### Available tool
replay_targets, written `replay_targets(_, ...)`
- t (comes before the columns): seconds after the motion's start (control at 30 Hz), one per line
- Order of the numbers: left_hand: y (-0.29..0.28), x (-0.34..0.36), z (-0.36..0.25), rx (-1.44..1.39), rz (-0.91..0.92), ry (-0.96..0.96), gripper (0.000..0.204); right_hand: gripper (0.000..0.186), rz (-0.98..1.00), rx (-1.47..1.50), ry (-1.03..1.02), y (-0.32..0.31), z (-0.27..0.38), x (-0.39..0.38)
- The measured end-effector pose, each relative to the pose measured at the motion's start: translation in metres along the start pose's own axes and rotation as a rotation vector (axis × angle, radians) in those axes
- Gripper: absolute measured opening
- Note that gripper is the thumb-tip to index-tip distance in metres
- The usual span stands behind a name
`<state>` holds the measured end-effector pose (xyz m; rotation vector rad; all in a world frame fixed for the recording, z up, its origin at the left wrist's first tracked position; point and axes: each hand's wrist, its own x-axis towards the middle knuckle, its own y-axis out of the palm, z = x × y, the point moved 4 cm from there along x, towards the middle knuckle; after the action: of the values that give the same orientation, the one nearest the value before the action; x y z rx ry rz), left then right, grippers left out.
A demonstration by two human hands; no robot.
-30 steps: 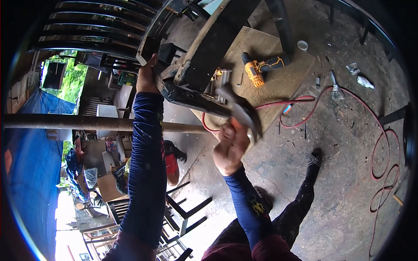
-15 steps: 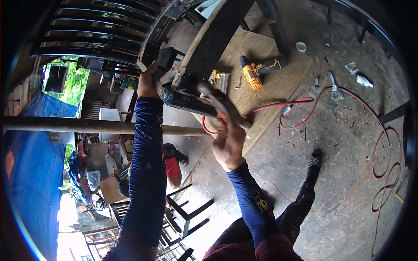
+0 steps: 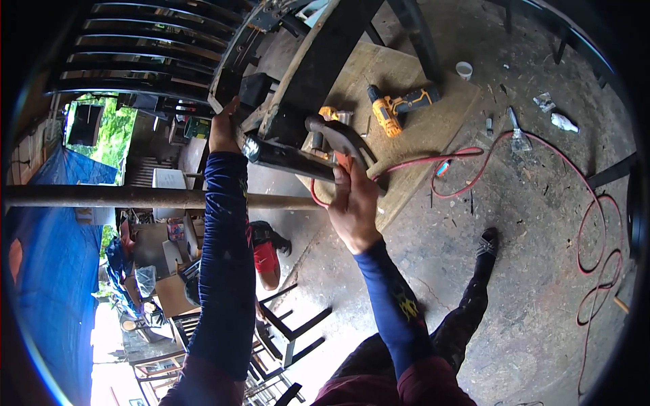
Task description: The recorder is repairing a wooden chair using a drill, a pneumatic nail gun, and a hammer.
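A black wooden chair (image 3: 313, 80), tipped over with worn, bare-wood edges, fills the upper middle. My left hand (image 3: 225, 132) grips its frame near a corner joint; most of those fingers are hidden behind the wood. From that joint a dark leg (image 3: 290, 157) juts toward my right hand. In my right hand (image 3: 355, 213) is a claw hammer (image 3: 344, 139) with an orange-red grip, my fingers closed around the handle. Its metal head stands just above the leg, and I cannot tell whether they touch.
A plywood board (image 3: 416, 152) on the floor bears a yellow-black cordless drill (image 3: 389, 115) and another yellow tool (image 3: 330, 114). A red hose (image 3: 487, 177) winds across the concrete. A putty knife (image 3: 518, 135) and white cup (image 3: 464, 70) lie beyond. A pole (image 3: 135, 195) crosses at left; another person's legs (image 3: 266, 257) show below.
The hammer head has risen slightly and shows sharper than before. My left hand keeps its hold on the chair, and the whole view has shifted a little.
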<state>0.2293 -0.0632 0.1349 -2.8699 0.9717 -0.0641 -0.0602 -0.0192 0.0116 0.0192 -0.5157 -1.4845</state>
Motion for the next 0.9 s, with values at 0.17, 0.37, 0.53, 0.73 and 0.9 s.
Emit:
replay_targets(0.17,0.013,-0.015,0.004,-0.007,0.008,-0.021,0.04,0.021,-0.064,0.075,0.093,-0.012,0.001,0.002)
replay_targets(0.37,0.004,-0.009,0.006,-0.098,-0.003,-0.027,0.044,0.024,-0.125,0.192,0.04,-0.023,0.018,-0.018)
replay_targets(0.53,0.022,-0.017,0.008,-0.104,-0.023,-0.068,0.047,0.029,-0.172,0.166,0.012,-0.018,0.02,-0.03)
replay_targets(0.73,0.017,-0.021,0.001,-0.102,0.073,-0.039,0.018,0.032,-0.095,-0.025,-0.162,0.016,0.02,-0.037)
replay_targets(0.9,0.023,-0.022,0.0,-0.135,0.048,-0.051,0.021,0.023,-0.068,0.067,0.107,-0.003,0.026,-0.027)
